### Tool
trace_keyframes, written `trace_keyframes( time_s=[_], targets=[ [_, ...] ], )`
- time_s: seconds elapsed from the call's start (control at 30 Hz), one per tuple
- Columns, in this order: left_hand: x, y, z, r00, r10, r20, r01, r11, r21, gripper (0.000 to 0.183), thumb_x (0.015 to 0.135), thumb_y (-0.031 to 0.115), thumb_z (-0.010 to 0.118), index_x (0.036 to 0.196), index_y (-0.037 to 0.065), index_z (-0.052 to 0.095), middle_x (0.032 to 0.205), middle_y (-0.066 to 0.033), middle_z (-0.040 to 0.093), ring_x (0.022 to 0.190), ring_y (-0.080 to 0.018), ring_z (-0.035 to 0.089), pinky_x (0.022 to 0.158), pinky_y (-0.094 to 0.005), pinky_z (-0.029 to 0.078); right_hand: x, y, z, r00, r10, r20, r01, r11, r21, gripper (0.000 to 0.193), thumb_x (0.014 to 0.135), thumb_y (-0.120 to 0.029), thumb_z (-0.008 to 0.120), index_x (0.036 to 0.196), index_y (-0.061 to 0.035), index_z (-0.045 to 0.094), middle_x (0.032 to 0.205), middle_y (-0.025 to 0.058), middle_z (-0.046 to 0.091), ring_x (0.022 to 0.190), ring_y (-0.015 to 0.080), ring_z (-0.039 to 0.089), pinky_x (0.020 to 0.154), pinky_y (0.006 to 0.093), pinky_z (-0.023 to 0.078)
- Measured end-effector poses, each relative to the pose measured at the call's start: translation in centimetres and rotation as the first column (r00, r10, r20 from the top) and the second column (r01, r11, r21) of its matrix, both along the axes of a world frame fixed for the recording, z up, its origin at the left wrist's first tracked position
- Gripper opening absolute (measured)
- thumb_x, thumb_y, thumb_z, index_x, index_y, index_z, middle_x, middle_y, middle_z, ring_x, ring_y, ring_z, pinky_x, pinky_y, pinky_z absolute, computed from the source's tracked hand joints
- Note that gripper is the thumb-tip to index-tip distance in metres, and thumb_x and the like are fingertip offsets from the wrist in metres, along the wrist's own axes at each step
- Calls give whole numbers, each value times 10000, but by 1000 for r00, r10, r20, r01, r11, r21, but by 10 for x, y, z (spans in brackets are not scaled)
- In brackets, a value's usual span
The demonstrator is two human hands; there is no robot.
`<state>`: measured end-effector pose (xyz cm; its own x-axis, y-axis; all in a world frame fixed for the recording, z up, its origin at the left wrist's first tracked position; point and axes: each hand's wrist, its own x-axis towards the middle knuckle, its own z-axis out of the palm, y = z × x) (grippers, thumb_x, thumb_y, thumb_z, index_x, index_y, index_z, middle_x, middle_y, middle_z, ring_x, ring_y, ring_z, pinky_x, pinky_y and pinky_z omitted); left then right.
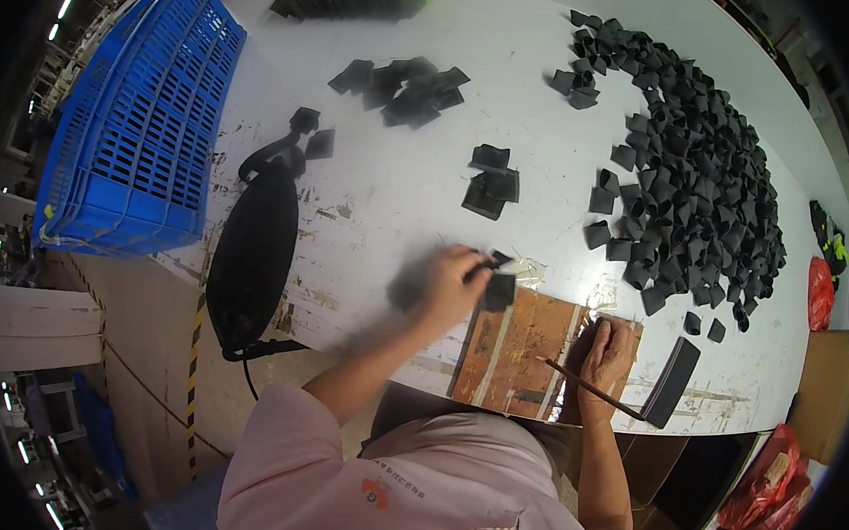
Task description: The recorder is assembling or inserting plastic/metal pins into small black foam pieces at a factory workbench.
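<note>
Left hand (455,284): thumb and fingers pinched on a small black piece (501,261), kinda blurry tbh.
Pinched piece: sits just past the far left corner of the brown board (508,358); its narrow long axis runs roughly left to right, free end pointing right.
Black square (502,293): right below the pinched piece, at that same corner. Sides look about even, so no real long axis.
Right hand (609,352): resting at the board's right side, fingers together and pointing away from the body. Can't tell if it's gripping anything.
Thin brown stick (578,379): slants from the board down to the right, past the right wrist, toward the black block (672,382).
Black block: long axis tilts, far end leaning right.
Loose stuff: three overlapping black patches (492,187) beyond the left hand, big black pile (697,184) off to the right.
</note>
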<state>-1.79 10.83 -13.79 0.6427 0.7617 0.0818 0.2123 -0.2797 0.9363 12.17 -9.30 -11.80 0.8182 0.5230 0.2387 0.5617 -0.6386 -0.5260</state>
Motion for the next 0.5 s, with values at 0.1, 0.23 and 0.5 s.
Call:
trace_keyframes(
  time_s=[0.1, 0.23, 0.5],
  targets=[
    [-4, -33, 4, 988, -117, -103, 138, 964, 229, 291, 723, 127, 625, 992, 24, 586, 997, -184, 486, 939, -322, 479, 787, -369, 404, -1, 1, 2, 1000, 0, -17, 1, 1000, 17, 201, 896, -143, 409, 868, 29, 510, 787, 193, 509, 727, 322, 491, 681, 358, 395],
    [-11, -32, 45, 898, -283, -337, 390, 865, 315, 515, 685, 280, 663, 1137, 77, 520, 1139, -204, 402, 1095, -360, 351, 905, -442, 311, 4, -4, -5, 1000, -2, -4, 2, 1000, 22, 199, 893, -147, 415, 859, 27, 506, 777, 189, 496, 711, 318, 481, 675, 356, 392],
    [42, 155, 54, 926, 258, -276, 50, 640, 766, 790, 614, 441, 705, 1279, 176, 370, 1299, -261, 240, 1181, -435, 244, 924, -557, 210, 5, -4, -16, 996, -4, 86, -1, 999, 52, 156, 875, -107, 446, 813, 26, 501, 725, 166, 487, 664, 275, 467, 630, 338, 388]
  ],
)
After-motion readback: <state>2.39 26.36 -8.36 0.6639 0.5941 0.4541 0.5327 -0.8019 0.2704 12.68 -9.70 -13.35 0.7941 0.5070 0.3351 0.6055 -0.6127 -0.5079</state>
